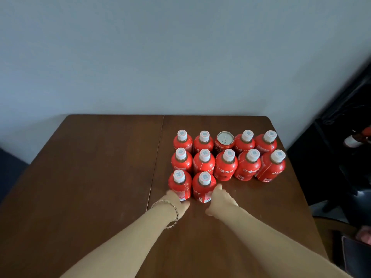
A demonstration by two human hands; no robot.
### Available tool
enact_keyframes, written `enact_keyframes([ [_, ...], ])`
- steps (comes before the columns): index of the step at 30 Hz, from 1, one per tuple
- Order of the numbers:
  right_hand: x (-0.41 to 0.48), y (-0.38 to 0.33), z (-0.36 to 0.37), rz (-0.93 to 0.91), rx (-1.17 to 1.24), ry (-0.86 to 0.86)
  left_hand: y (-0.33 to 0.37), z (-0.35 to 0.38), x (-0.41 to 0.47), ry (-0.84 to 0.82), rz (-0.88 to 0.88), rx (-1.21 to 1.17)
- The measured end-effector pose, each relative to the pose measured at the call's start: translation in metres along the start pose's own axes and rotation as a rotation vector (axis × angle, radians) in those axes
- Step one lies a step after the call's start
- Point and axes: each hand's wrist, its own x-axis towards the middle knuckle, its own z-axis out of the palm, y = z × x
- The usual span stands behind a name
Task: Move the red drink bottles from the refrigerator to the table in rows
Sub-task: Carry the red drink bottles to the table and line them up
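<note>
Two rows nearer than the red soda can, on the counter: keep left hand fingers wrapped round the end bottle, right hand against the neighbouring bottle, grip unclear; settle both upright, columns aligned.

A table fills the lower frame, its far edge against the wall. On its right half stand bottles in three rows. The back row holds two bottles, a can in the middle, then two more. The middle row has five. The front row has two, below the left end. The left hand lies at the near side of the front-left bottle, and the right hand lies just right of the neighbouring bottle.
</note>
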Motion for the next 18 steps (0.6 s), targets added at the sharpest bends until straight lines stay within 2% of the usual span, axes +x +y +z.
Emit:
enact_keyframes([
  [3, -0.033, 0.016, -0.004, -0.103, -0.192, -0.146, -0.008, 0.008, -0.031, -0.058, 0.158, 0.159],
  [7, -0.084, 0.034, -0.005, -0.109, -0.232, -0.205, -0.012, 0.011, -0.064, -0.053, 0.322, 0.254],
  [12, -0.153, 0.059, 0.006, 0.011, -0.102, -0.03, 0.002, 0.008, -0.103, 0.017, 0.613, 0.402],
  [18, -0.272, 0.117, 0.045, 0.234, 0.174, 0.284, 0.036, 0.051, -0.19, -0.023, 1.002, 0.632],
])
